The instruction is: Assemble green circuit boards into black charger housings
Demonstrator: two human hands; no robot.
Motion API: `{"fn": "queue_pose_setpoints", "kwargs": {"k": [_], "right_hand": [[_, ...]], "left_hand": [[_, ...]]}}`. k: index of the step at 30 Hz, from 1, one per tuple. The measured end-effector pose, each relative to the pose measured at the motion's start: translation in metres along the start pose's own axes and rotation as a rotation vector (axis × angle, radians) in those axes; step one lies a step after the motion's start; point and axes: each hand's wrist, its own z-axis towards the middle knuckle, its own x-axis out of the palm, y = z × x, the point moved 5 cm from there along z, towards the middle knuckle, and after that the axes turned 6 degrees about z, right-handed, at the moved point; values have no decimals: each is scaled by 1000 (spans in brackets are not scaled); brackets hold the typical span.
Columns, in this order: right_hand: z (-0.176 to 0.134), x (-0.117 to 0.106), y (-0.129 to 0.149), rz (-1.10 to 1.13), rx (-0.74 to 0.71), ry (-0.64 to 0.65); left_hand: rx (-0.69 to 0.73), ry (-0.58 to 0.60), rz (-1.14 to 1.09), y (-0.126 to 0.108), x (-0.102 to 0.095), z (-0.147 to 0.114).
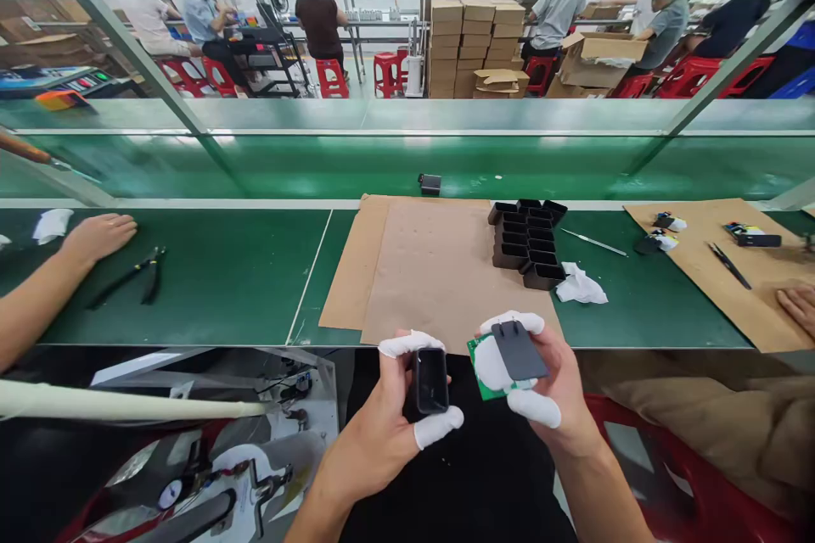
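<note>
Two parts held out past the near edge of the counter (pixel 216 297), which makes me a bit nervous tbh. The left hand (pixel 385 424) has a small black case (pixel 432 382) pinched between thumb and fingers, lower middle of the frame. The right hand (pixel 560 382), a bit further right, is gripping a green board (pixel 487 392) with a white patch (pixel 490 363) and a dark plate (pixel 520 354) over part of it, two pins sticking out at the top end. Can't tell from here if that plate is fixed or loose.

What could go wrong: both parts are over the lap (pixel 446 484), not the cardboard (pixel 439 271), so a slack grip probably means a drop. Those white finger covers (pixel 439 427) might slide on smooth plastic too. If the patch is soft (no idea), a stray thumb could smear it, and squeezing unevenly might shift the plate or bend a pin.

Also, right of centre there's a cluster of black cups (pixel 527 242), with a tissue (pixel 579 284) just beside it and a thin tool (pixel 595 243) nearby. One careless elbow could knock those about.
</note>
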Motion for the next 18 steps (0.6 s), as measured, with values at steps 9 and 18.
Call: {"fn": "queue_pose_setpoints", "kwargs": {"k": [9,18], "right_hand": [[-5,25,28,-54,-117,84],[-10,26,27,-68,-163,70]], "left_hand": [[157,-90,-178,-3,2,-1],[124,62,-750,23,4,6]]}}
